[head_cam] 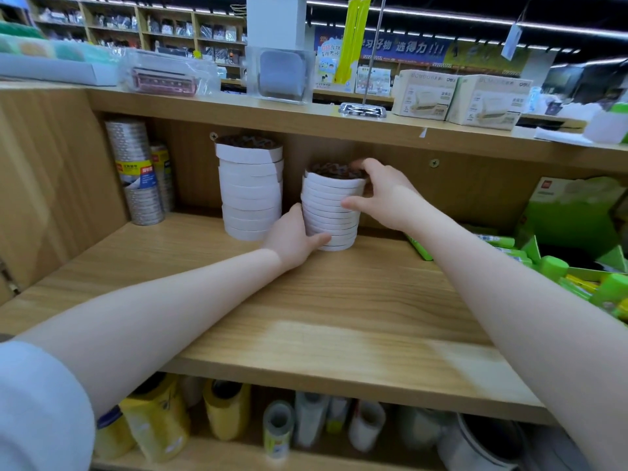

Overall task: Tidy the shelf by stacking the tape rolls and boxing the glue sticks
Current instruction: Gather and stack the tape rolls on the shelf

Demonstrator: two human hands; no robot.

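Light wooden shop shelf (339,300): both hands steady a stack of white tape rolls (331,212).
The left hand (292,237) grips the stack's base, the right hand (384,195) its top. A taller white roll stack (250,190) stands just left; green glue sticks (503,248) lie loose beside an open green cardboard box (574,219) at right.

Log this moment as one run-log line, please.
stage: stacking tape | left hand: holds shorter stack of white tape rolls, base | right hand: grips top | green glue sticks: unboxed
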